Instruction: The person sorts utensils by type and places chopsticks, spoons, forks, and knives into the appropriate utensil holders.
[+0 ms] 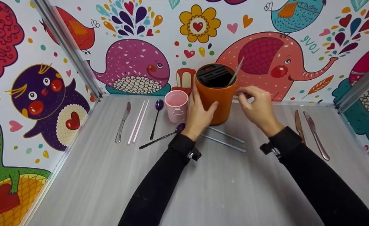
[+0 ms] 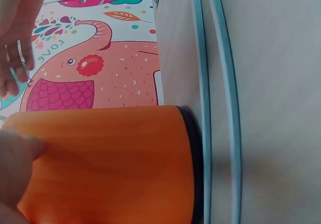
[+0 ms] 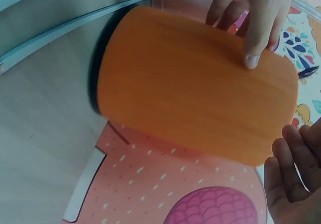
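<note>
An orange cylindrical utensil holder [image 1: 217, 103] with a black slotted top [image 1: 214, 75] stands upright near the back wall. A thin pale stick [image 1: 236, 71] leans out of the right side of its top. My left hand [image 1: 200, 114] grips the holder's left side, thumb across the front; in the right wrist view its fingers [image 3: 253, 38] wrap the orange wall. My right hand [image 1: 258, 106] is beside the holder's upper right rim, fingers loosely bent and holding nothing. Two light blue chopsticks [image 1: 224, 143] lie in front of the holder's base.
Left of the holder is a pink cup [image 1: 176, 108]. Two dark-handled purple spoons [image 1: 156, 117] lie near it, one partly behind my left wrist. Farther left are two pale pink chopsticks [image 1: 138, 124] and a table knife [image 1: 123, 122]. Two knives [image 1: 317, 136] lie at right. Patterned walls enclose the table.
</note>
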Demonstrator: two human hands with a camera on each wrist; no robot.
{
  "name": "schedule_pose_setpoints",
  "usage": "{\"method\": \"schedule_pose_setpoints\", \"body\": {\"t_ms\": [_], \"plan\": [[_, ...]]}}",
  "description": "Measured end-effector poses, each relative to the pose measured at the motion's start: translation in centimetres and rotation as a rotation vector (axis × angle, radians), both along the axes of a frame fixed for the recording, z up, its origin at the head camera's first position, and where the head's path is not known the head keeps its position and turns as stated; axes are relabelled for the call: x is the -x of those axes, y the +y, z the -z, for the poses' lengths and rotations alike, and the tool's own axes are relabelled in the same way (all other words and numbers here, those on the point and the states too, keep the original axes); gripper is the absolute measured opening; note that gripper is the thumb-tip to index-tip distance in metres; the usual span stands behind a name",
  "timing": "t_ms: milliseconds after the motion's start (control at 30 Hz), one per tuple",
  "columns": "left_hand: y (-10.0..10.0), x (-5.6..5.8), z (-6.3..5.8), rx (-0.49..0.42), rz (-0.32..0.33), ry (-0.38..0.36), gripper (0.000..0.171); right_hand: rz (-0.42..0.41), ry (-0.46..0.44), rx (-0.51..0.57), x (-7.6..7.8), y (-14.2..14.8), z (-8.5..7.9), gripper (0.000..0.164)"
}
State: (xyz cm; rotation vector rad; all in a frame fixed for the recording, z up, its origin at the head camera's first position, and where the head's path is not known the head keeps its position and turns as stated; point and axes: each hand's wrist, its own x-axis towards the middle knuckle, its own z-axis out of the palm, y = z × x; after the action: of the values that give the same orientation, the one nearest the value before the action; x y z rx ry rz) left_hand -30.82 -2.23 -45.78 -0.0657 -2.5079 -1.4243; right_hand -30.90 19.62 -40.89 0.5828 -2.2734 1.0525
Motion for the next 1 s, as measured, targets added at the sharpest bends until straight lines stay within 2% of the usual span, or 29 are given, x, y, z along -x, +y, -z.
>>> {"method": "schedule_pose_setpoints", "body": {"t_ms": [233,400,533,633,833,900,1000], "plan": [[0.2,-0.2,-0.1,-0.017,0.003,-0.011,0.109,0.107,-0.122,-0.042,0.1,3.0,0.4,0.022],[0.2,-0.1,0.0,-0.011,0.001,-0.017,0.109,0.186,-0.256,-0.117,0.2,5.5,0.4,0.028],[0.2,-0.2,0.0,-0.008,-0.002,-0.023,0.108,0.240,-0.361,-0.200,0.7,7.9,1.2,0.032],[0.2,-0.2,0.1,-0.009,0.002,-0.023,0.108,0.276,-0.493,-0.272,0.8,10.0,2.1,0.034],[0.2,-0.1,0.1,-0.008,0.001,-0.025,0.107,0.310,-0.867,-0.448,1.0,14.7,3.8,0.044],[0.2,0.0,0.1,-0.009,0.001,-0.024,0.107,0.320,-0.939,-0.502,1.2,16.3,4.4,0.051],[0.3,0.0,0.2,-0.013,0.001,-0.023,0.108,0.363,-1.000,-0.554,1.4,18.6,5.6,0.065]]}}
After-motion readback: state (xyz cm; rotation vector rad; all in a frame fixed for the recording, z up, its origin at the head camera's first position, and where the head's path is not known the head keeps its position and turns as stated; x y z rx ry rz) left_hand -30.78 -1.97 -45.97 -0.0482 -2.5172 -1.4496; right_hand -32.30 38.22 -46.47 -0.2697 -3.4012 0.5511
